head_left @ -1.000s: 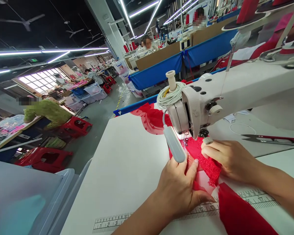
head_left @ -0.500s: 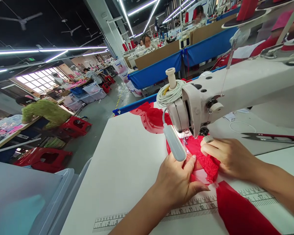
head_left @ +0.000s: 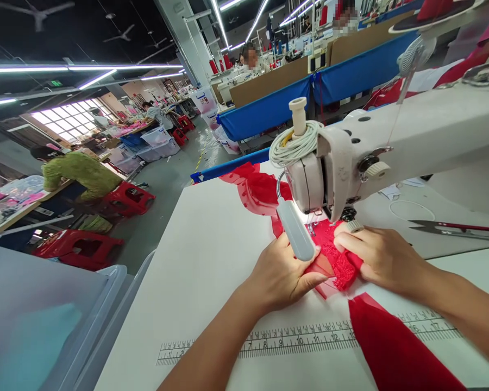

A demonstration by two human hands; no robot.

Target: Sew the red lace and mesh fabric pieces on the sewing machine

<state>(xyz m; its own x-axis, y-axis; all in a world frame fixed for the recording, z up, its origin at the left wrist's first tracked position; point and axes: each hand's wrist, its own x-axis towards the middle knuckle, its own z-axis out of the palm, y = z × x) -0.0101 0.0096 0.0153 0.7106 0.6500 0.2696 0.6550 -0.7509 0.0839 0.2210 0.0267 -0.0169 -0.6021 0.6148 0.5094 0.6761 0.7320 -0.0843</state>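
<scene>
Left hand (head_left: 283, 271) spread over red fabric (head_left: 344, 269) | right hand (head_left: 381, 258) pinching it | toward desk's (head_left: 212, 244) near edge: printed ruler (head_left: 299, 343), "7–10" legible

the white table (head_left: 204, 260) has ruler marks (head_left: 299, 342) across it. red cloth (head_left: 264, 194), a big sewing machine (head_left: 432, 130) and small scissors (head_left: 452, 229) are on top.

The lace (head_left: 343, 270) is red, the table (head_left: 207, 244) white with black ruler marks (head_left: 298, 342).
</scene>
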